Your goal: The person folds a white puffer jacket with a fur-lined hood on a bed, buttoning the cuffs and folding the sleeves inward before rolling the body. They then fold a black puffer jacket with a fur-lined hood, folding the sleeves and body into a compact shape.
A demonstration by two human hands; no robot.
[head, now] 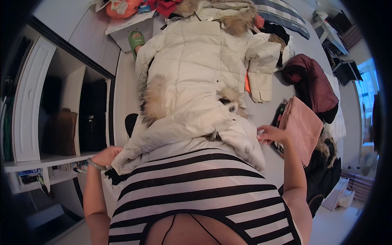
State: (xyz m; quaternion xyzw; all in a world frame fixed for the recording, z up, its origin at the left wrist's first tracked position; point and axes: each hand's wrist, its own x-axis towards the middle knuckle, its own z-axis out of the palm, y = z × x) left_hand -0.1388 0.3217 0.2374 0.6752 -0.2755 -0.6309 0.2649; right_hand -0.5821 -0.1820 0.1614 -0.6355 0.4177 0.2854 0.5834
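Observation:
A long cream quilted coat (196,64) with brown fur trim lies spread out in front of me, its lower part bunched against my striped top. My left hand (107,155), with a bracelet at the wrist, is at the coat's lower left edge and seems to grip it; the fingertips are partly hidden. My right hand (271,134) is beside the coat's lower right edge with its fingers bent; whether they pinch the cloth is hard to tell. A folded pink cloth item (301,131) lies just right of that hand. One coat sleeve (261,65) is bent on the right.
A maroon padded garment (315,85) and a black garment with fur (324,174) lie on the right. A checked pillow (283,15) is at the top right. Open wardrobe shelves (61,159) stand on the left. A foot in a green slipper (137,41) shows beside a white box (122,38).

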